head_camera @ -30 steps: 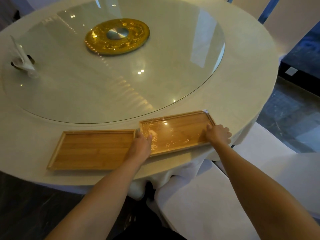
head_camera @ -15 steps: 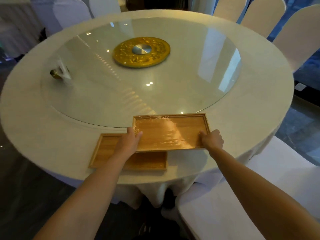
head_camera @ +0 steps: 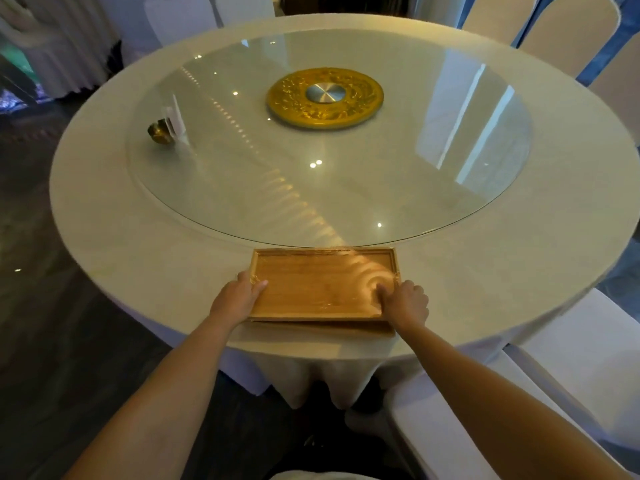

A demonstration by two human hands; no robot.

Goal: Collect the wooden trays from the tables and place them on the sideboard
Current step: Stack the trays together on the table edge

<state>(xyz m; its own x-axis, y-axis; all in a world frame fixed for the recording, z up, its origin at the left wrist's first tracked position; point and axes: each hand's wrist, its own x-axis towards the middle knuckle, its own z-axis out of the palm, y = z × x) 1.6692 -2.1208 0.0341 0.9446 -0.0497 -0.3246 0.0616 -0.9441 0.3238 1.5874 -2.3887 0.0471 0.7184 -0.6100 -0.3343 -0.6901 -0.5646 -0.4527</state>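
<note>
Round, cloth-draped table (head_camera: 138, 244) with glass turntable (head_camera: 346, 188); left hand (head_camera: 237, 299) and right hand (head_camera: 405, 303) pinch stacked rectangular wooden trays (head_camera: 322, 285) by their short ends.

Your honey-brown rectangular wooden tray (head_camera: 322, 285) shows a fine lengthwise grain with a pale glare streak across its right half, and a sliver of matching brown wooden tray (head_camera: 346, 328) peeks out under its near edge. The cream-white cloth on the round table (head_camera: 138, 244) is plain, and the clear round glass turntable (head_camera: 398, 161) reflects white light dots and bluish-white window bands. At its centre you see a gold embossed disc (head_camera: 325, 97) with a brushed silver hub; the chair covers (head_camera: 568, 32) are plain white and the floor (head_camera: 41, 341) is dark grey.
</note>
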